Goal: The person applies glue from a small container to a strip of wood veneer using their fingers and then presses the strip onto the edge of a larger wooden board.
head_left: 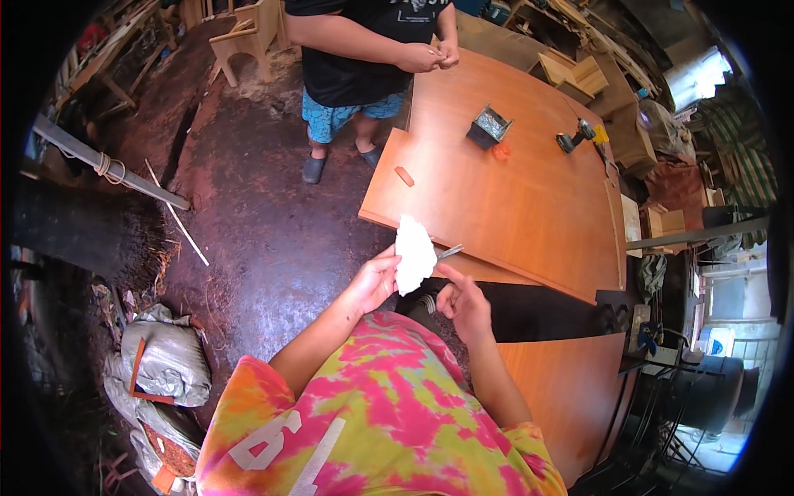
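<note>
White paper [413, 252] stands upright in left hand [376, 279].

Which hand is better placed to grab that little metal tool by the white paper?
Probably the right hand: it is free and just below the metal tool. The left hand already holds the white paper.

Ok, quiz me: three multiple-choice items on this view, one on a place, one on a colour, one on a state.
1. Where is the drill?
A. on the floor
B. on the far panel
C. in the right hand

2. What colour is the sheet in the left hand?
A. white
B. blue
C. black

3. How is the right hand?
A. flat on the panel
B. gripping the drill
C. raised, off the panel

Answers:
1 B, it lies by the panel's far right edge.
2 A, the sheet is plainly white.
3 C, it hangs beside the sheet.
</note>
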The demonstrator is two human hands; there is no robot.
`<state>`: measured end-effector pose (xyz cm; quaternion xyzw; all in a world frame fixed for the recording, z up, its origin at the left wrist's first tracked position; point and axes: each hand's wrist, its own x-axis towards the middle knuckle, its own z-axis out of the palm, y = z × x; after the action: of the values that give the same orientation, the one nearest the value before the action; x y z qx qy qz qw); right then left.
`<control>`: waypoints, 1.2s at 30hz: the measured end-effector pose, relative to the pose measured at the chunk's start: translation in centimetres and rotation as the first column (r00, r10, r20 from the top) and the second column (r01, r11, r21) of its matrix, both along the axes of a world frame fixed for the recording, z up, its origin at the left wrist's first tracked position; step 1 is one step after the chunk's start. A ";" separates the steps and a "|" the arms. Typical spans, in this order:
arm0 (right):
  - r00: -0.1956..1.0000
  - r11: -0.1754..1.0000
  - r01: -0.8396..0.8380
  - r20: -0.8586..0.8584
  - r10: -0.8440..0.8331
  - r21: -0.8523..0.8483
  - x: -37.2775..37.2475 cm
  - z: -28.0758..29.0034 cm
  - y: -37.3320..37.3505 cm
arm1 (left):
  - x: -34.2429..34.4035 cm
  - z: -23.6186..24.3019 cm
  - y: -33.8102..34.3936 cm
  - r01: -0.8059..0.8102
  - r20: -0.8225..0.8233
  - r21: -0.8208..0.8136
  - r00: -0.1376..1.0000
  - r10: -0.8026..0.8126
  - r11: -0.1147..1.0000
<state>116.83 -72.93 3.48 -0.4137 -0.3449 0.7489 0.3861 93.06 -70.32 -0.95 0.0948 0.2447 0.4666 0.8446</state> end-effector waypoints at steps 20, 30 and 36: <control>0.470 0.650 -0.265 0.684 -0.558 0.712 -6.9 -3.4 0.3 | 2.8 -1.2 -1.1 -0.150 -0.236 -0.032 0.962 0.138 0.988; 0.936 0.911 0.217 -0.189 -0.296 -0.351 -5.4 -0.7 0.2 | 4.4 0.0 0.9 -0.312 -0.276 0.075 0.906 0.320 0.947; 0.869 0.923 0.042 -0.443 -0.222 -0.382 -1.8 1.4 0.4 | 3.1 1.5 2.2 -0.316 -0.202 0.099 0.922 0.329 0.944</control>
<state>115.03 -72.50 4.83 -0.3025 -0.0662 0.8491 0.4280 96.15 -68.08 0.58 0.1303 0.3321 0.5937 0.7213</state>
